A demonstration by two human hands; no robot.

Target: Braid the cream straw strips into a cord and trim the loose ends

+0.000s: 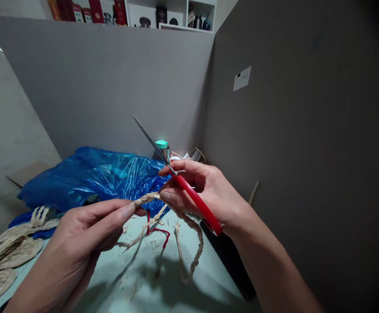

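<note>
Between my two hands stretches a beige braided cord (pixel 147 198), its strands twisted together. My left hand (pixel 101 226) pinches one end of this stretch between thumb and fingers. My right hand (pixel 202 187) grips the cord with thumb and fingertips, and also carries red-handled scissors (pixel 197 202) whose blades point up and to the left, away from the cord. From the right hand a longer part of the braid loops down over the table. Another loose end trails down to the left, below the pinched stretch.
A crumpled blue plastic bag (pixel 94 178) lies behind my hands, with bundles of beige fibre (pixel 13 248) at left. Red yarn (pixel 158 230) and scraps lie on the pale table (pixel 137 282). A black object (pixel 231 265) sits at right, near the grey partition. A green-lidded bottle (pixel 162 145) stands behind.
</note>
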